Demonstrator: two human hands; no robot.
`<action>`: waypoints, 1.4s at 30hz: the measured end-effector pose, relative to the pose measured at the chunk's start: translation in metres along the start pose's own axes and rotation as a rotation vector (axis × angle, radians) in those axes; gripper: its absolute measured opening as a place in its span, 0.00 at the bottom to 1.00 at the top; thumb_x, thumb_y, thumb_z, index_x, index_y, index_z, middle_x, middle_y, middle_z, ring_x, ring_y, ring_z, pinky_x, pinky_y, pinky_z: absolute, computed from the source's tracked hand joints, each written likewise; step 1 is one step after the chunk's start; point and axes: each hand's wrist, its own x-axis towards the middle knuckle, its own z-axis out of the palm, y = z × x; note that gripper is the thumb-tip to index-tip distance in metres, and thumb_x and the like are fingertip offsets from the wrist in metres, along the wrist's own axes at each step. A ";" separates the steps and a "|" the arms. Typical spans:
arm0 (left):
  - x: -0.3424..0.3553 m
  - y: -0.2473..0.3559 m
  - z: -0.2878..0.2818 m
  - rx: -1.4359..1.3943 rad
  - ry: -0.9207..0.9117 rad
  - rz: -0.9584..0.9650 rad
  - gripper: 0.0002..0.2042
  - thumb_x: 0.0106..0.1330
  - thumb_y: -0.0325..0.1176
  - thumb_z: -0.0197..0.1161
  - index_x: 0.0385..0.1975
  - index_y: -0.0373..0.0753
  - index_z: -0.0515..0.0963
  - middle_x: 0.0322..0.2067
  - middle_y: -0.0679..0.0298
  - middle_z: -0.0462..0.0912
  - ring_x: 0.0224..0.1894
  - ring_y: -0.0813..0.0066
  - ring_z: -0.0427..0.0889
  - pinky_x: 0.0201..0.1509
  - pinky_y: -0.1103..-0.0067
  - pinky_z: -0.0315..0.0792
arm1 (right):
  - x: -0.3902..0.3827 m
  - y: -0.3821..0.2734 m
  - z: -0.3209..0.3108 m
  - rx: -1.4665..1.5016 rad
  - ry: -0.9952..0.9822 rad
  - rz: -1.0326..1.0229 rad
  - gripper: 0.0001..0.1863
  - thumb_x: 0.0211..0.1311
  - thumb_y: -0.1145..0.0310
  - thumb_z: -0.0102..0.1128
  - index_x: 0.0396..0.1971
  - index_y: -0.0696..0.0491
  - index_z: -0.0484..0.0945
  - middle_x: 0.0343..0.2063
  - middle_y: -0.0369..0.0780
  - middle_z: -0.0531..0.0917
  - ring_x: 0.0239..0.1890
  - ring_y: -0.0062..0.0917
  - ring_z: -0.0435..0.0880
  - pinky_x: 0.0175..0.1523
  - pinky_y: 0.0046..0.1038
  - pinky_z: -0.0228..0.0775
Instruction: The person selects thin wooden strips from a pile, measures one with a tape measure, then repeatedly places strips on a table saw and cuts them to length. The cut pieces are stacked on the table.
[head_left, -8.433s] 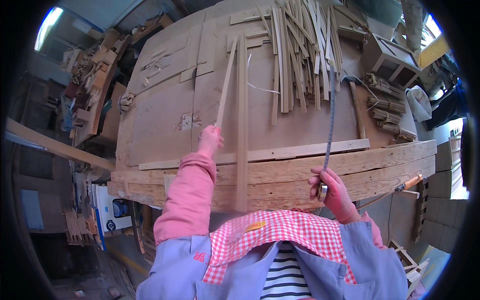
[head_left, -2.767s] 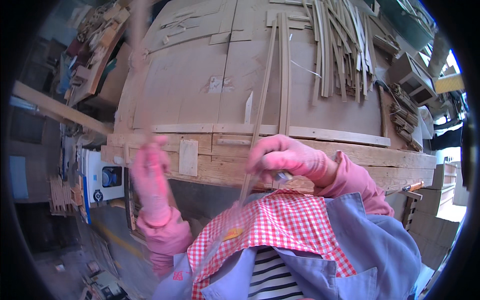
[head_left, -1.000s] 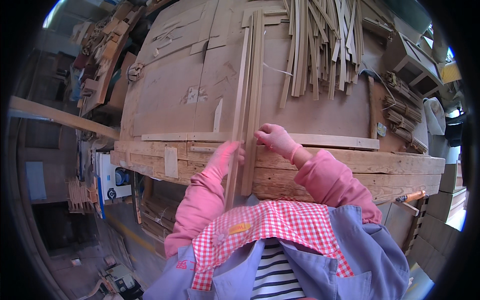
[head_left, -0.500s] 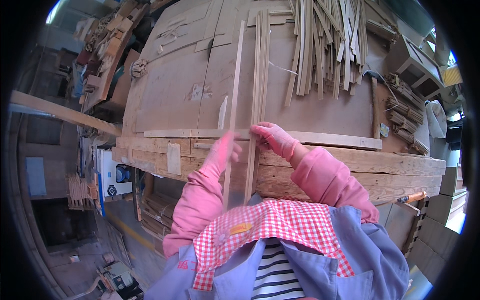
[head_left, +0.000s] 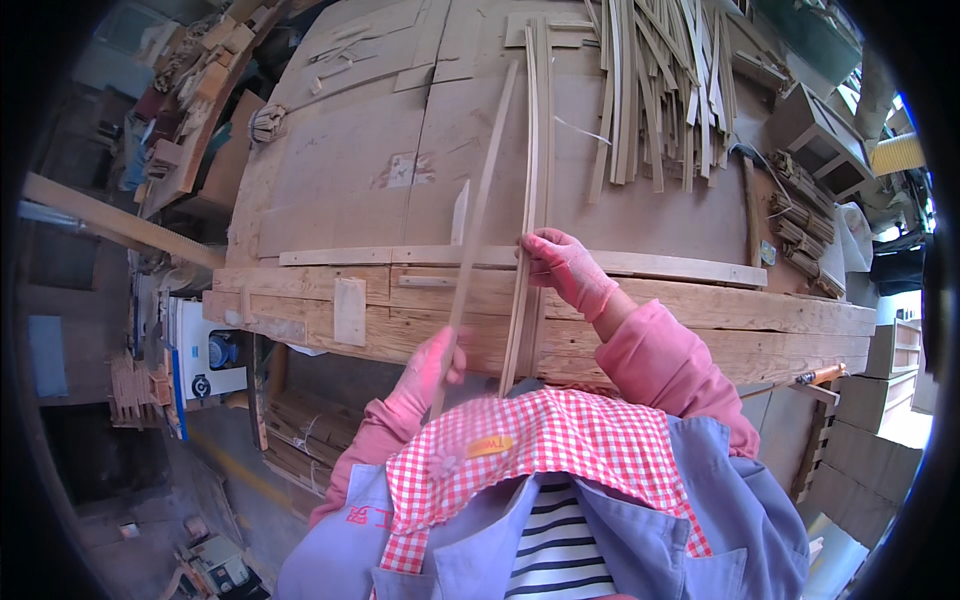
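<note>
My left hand (head_left: 430, 368), in a pink dusty glove and a little blurred, is closed round the lower part of a long thin wooden strip (head_left: 484, 190). That strip slants away over the bench, its near end by my apron. Farther right, my right hand (head_left: 570, 270), also gloved, pinches a pair of upright-running wooden strips (head_left: 528, 160) at the bench edge. Their near ends reach down to my apron, and another strip (head_left: 543, 190) lies just to their right. My right fingertips partly cover the strips where they grip.
A straight wooden batten (head_left: 640, 265) runs along the front of the workbench (head_left: 700, 320). Many loose strips (head_left: 665, 90) lie at the far right, beside tied bundles (head_left: 800, 230). A small pale offcut (head_left: 460, 212) lies left of centre. An orange-handled tool (head_left: 822, 375) rests at the right edge.
My left hand has come down toward my body and its strip has shifted nearer and tilted. My right hand has moved slightly right with its strips.
</note>
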 end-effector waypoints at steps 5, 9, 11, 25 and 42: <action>0.029 0.022 -0.035 -0.106 0.032 0.032 0.24 0.77 0.50 0.52 0.57 0.33 0.73 0.23 0.72 0.71 0.23 0.84 0.68 0.31 0.82 0.70 | 0.010 0.013 0.046 -0.172 0.181 -0.004 0.13 0.68 0.57 0.66 0.39 0.51 0.78 0.27 0.30 0.79 0.25 0.14 0.76 0.31 0.20 0.72; 0.039 0.032 -0.055 0.104 0.065 0.174 0.19 0.74 0.47 0.60 0.50 0.36 0.76 0.25 0.73 0.73 0.25 0.85 0.70 0.30 0.84 0.69 | 0.026 0.027 0.081 -0.284 0.278 -0.031 0.12 0.67 0.59 0.66 0.36 0.52 0.76 0.25 0.31 0.79 0.23 0.15 0.77 0.29 0.20 0.72; 0.040 0.036 -0.065 0.206 0.090 0.214 0.17 0.72 0.46 0.63 0.48 0.37 0.77 0.26 0.73 0.74 0.26 0.86 0.72 0.30 0.86 0.68 | 0.032 0.033 0.095 -0.314 0.311 -0.041 0.12 0.67 0.60 0.66 0.35 0.52 0.76 0.25 0.31 0.79 0.23 0.15 0.77 0.29 0.20 0.72; 0.056 0.052 -0.110 0.236 0.025 0.292 0.15 0.72 0.40 0.64 0.48 0.35 0.75 0.32 0.68 0.80 0.28 0.83 0.77 0.33 0.83 0.73 | 0.056 0.047 0.124 -0.102 0.237 -0.058 0.11 0.68 0.62 0.65 0.38 0.53 0.76 0.27 0.31 0.77 0.23 0.15 0.74 0.28 0.18 0.70; 0.045 0.070 -0.095 0.304 -0.109 0.225 0.16 0.74 0.39 0.56 0.52 0.33 0.73 0.35 0.60 0.82 0.29 0.74 0.80 0.35 0.77 0.74 | 0.077 0.068 0.126 -0.194 0.179 0.024 0.20 0.70 0.56 0.60 0.51 0.56 0.79 0.40 0.34 0.83 0.35 0.19 0.81 0.42 0.25 0.76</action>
